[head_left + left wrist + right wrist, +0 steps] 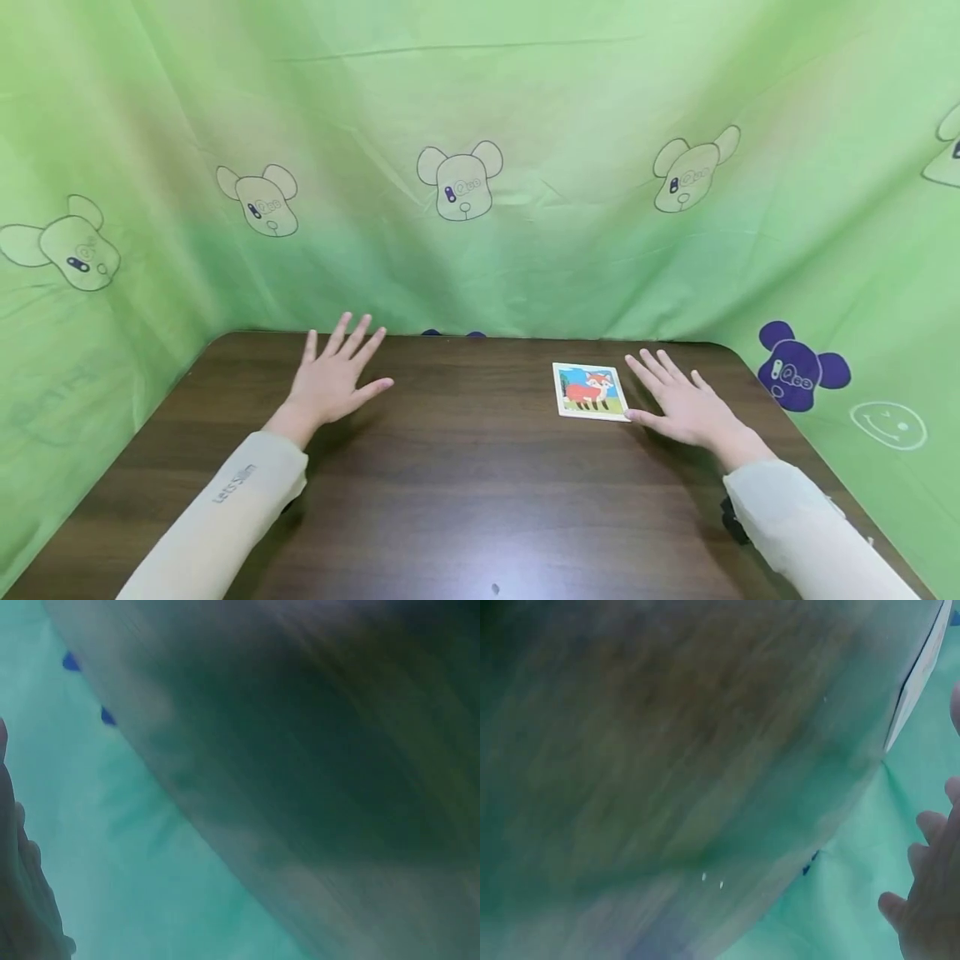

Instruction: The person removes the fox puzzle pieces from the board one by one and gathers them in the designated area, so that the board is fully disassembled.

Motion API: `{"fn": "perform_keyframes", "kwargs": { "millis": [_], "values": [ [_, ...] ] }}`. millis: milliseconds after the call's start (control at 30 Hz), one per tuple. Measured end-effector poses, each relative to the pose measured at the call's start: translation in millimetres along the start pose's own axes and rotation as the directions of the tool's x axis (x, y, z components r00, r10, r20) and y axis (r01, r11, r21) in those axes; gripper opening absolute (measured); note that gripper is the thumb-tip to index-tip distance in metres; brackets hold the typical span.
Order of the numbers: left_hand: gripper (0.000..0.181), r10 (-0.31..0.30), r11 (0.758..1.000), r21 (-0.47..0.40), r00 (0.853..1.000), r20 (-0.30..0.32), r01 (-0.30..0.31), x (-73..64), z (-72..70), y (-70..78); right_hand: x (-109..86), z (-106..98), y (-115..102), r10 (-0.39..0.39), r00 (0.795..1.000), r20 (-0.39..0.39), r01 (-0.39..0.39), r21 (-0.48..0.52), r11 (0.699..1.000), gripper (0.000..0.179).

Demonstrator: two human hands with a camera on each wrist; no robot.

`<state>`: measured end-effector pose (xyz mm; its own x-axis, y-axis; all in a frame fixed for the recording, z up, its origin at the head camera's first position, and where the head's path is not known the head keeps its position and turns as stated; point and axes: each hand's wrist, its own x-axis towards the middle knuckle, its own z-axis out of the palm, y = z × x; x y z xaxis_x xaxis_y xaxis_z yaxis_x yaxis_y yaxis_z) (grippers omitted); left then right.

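Note:
A square picture board point(591, 392) with a white rim and a red fox on it lies flat on the dark wooden table point(465, 467), right of the middle. My right hand point(686, 408), palm down with fingers spread, is just right of the board. Its thumb tip meets the board's lower right corner in the head view; whether it touches I cannot tell. On the left, my left hand point(326, 379) is spread over the table, holding nothing. The right wrist view catches the board's thin edge point(919, 679) and part of the right hand point(934, 892). Only a strip of the left hand point(26, 877) appears in the left wrist view.
A green cloth point(465, 275) printed with bear heads hangs behind the table and along both sides. The table's far edge runs just beyond the hands. A dark object point(733, 521) shows under the right sleeve, probably the wrist camera.

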<state>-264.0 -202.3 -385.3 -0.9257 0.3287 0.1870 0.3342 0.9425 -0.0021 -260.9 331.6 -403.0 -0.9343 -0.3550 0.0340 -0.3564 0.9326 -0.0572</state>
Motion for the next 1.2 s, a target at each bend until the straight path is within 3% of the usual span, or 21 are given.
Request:
{"fn": "perform_keyframes", "kwargs": {
  "millis": [533,800,1033,1200],
  "values": [
    [0.071,0.192,0.981,-0.046,0.979,0.064,-0.19,53.0,17.2,90.8,12.9,4.4,-10.1,-0.018,0.998,0.062,0.015,0.047,0.999,0.093],
    [0.068,0.266,0.963,-0.082,0.958,0.105,-0.258,67.2,22.7,126.1,16.3,5.5,-15.9,-0.032,0.996,0.078,0.028,0.055,0.998,0.088],
    [0.064,0.312,0.95,-0.064,0.936,0.16,-0.306,76.2,26.5,152.4,21.0,6.9,-20.3,-0.031,0.995,0.095,0.024,0.079,0.997,0.089],
    [0.059,0.346,0.938,-0.043,0.925,0.157,-0.343,86.4,29.8,167.1,23.8,6.7,-22.1,-0.024,0.994,0.105,0.014,0.089,0.996,0.088]
  ]
}}
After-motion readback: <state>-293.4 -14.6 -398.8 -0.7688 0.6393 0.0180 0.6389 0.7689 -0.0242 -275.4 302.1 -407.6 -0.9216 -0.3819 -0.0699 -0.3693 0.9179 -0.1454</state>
